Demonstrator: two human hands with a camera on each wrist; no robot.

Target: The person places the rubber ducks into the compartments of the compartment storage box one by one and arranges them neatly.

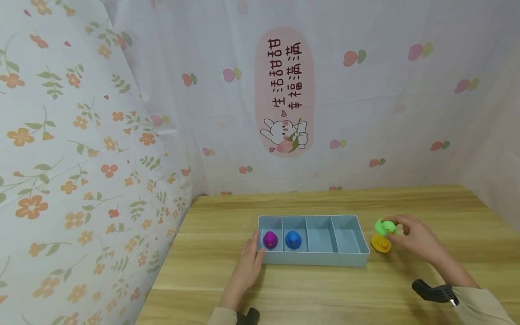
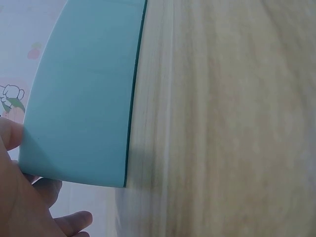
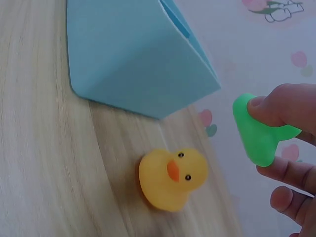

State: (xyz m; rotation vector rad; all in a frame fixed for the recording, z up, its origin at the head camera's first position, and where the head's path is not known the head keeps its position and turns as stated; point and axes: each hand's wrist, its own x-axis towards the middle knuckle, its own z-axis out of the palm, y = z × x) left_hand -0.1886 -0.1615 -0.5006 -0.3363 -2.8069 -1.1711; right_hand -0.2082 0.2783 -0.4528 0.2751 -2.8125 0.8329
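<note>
A light blue box with a row of compartments lies on the wooden table. My left hand holds its left end, thumb at the front rim and fingers along the end wall. In the leftmost compartment sits a purple toy duck; a blue toy duck is in the one beside it. To the right of the box, my right hand pinches a green toy duck between thumb and fingers, raised off the table. Below it a yellow toy duck stands on the table, near the box's right end.
The two right compartments of the box hold no ducks. Behind the wooden table hangs a white printed cloth, and a floral cloth covers the left side. Dark straps circle both wrists.
</note>
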